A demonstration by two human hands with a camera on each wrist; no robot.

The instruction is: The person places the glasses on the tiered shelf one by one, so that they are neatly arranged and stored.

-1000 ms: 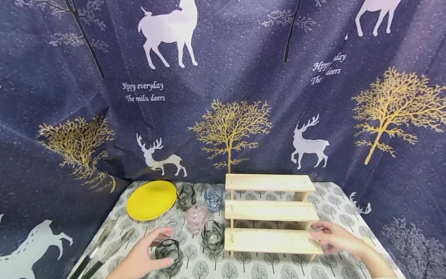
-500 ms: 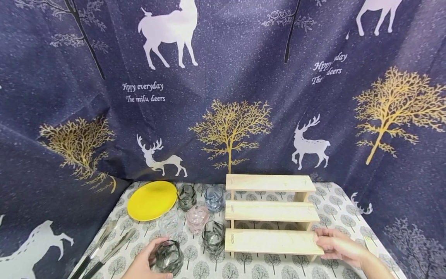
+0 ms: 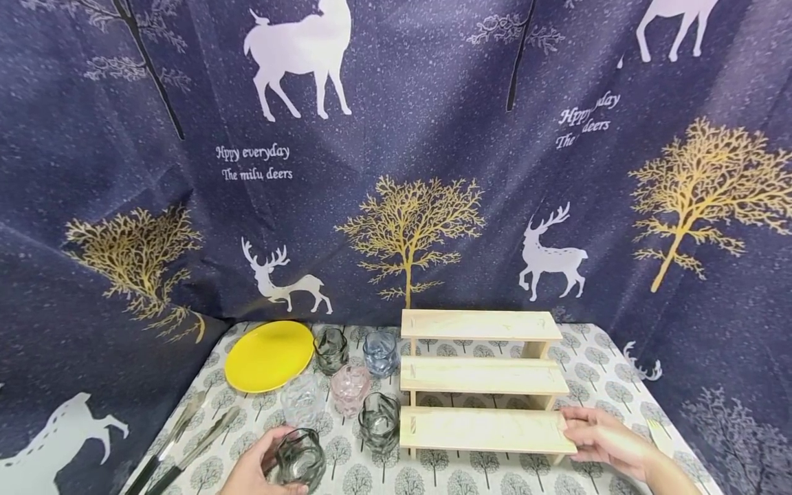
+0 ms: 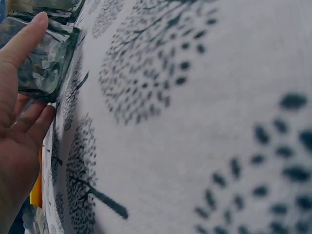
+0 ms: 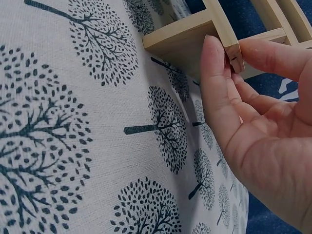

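Observation:
My left hand (image 3: 256, 466) curves round the left side of a dark grey glass tumbler (image 3: 302, 459) at the front of the table. In the left wrist view, the thumb (image 4: 30, 40) lies along the tumbler's side and the fingers are at its other side. Over at the right, my right hand (image 3: 601, 440) pinches the right end of the lowest board of a three-tier wooden shelf (image 3: 482, 430). In the right wrist view, the thumb and forefinger are on either face of the board's end (image 5: 234, 53).
Between the left hand and the shelf stand a second dark tumbler (image 3: 379, 423), a pink one (image 3: 350, 390) and a clear one (image 3: 302, 397). Behind are a dark tumbler (image 3: 331, 350) and a blue one (image 3: 380, 354). A yellow plate (image 3: 269, 356) and metal tongs (image 3: 194, 440) lie left.
My left hand has lowered and closed in on the front tumbler. My right hand has shifted slightly right and now pinches the board's end; the shelf has moved very slightly right.

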